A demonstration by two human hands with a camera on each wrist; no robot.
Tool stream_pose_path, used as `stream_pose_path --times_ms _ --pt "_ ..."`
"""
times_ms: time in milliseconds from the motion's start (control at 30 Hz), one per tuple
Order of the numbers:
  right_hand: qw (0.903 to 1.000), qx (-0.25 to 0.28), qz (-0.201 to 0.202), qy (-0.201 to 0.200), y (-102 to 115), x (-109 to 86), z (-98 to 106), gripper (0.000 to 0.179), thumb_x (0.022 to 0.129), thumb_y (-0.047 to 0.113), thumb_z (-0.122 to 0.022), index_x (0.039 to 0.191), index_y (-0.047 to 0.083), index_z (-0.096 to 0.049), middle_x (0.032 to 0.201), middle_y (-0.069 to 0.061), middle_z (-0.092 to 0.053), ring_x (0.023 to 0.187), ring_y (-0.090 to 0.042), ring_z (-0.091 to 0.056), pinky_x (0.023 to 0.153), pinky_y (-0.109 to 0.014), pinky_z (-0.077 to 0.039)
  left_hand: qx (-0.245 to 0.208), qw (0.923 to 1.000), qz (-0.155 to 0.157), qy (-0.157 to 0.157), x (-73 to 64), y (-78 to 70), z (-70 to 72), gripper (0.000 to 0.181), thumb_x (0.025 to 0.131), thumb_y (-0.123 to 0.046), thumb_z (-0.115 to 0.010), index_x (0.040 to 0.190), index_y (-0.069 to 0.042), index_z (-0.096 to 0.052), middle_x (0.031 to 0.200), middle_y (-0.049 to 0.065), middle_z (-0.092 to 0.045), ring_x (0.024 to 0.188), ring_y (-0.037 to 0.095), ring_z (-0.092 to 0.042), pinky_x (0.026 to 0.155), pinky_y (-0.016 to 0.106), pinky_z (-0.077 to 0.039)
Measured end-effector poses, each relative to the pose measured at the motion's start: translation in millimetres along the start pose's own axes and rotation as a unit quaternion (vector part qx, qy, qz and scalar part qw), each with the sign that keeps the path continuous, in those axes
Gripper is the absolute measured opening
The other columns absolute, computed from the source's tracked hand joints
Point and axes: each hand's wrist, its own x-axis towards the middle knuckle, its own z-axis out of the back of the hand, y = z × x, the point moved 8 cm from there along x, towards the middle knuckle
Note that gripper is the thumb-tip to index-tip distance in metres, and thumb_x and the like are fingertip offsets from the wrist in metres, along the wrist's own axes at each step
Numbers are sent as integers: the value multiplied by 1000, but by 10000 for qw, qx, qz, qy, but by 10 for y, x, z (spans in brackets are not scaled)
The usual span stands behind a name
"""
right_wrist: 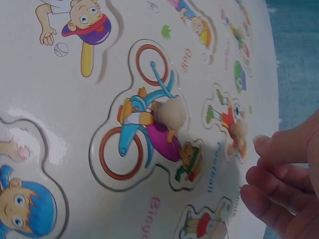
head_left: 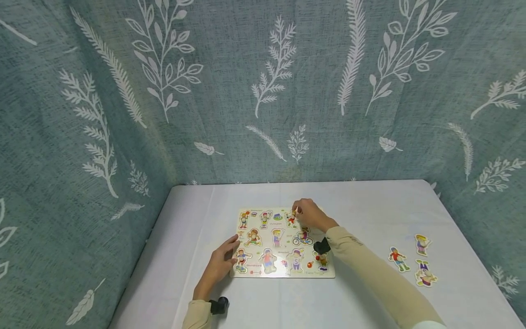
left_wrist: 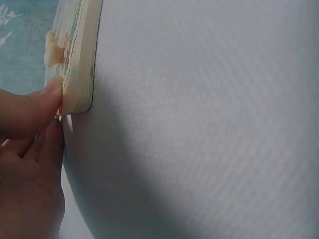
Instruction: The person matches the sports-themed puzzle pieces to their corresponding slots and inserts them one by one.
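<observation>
A wooden peg puzzle board [head_left: 265, 246] with sports figures lies flat on the table. My left hand [head_left: 222, 260] holds its left edge. In the left wrist view, the thumb [left_wrist: 47, 102] presses near the board's corner [left_wrist: 82, 94], with the other fingers along the side. My right hand [head_left: 310, 214] is over the back right of the board, beside the football piece [right_wrist: 227, 119]. Its loosely bent fingers are apart from that piece's round knob [right_wrist: 238, 129], and no held thing shows. Nearby, the bicycle piece [right_wrist: 162, 137] sits in its recess.
Three loose figure pieces lie on the table's right side: a golfer [head_left: 422, 245], a red-shirted figure [head_left: 398, 259] and another figure [head_left: 425, 274]. Pale printed figures show in recesses without knobs [head_left: 268, 260]. A leaf-patterned green curtain [head_left: 230, 91] surrounds the white table [head_left: 361, 201].
</observation>
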Motion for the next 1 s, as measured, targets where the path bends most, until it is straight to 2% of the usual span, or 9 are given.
stream_pose_path --times_ms 133,400,667,1000 --pt "9998 -56 156 -67 21 -31 81 16 85 -6 -59 99 -4 -67 85 -15 -61 72 -20 -52 62 -35 -48 40 10000 -11 37 3 -7 -9 56 77 18 -61 131 4 -52 148 10 -38 135 35 -33 108 45 -34" --pt "9991 -143 362 -167 51 -93 218 16 82 -6 -62 98 -3 -67 82 -10 -61 69 -18 -55 60 -31 -49 43 10000 56 49 18 -5 -22 56 78 17 -61 131 4 -52 148 9 -38 136 34 -33 108 44 -34" --pt "9999 7 141 -64 9 -181 334 15 83 -2 -65 99 -2 -67 83 -7 -60 67 -16 -55 59 -29 -49 3 9997 230 54 12 32 -27 57 77 17 -61 132 2 -52 149 8 -37 137 33 -31 109 44 -33" --pt "9998 -125 33 -141 -55 -409 549 14 83 -1 -66 97 -2 -68 82 -6 -61 70 -17 -56 60 -31 -50 53 9999 159 21 13 16 -23 55 79 14 -62 131 3 -52 148 8 -37 136 33 -32 108 43 -35"
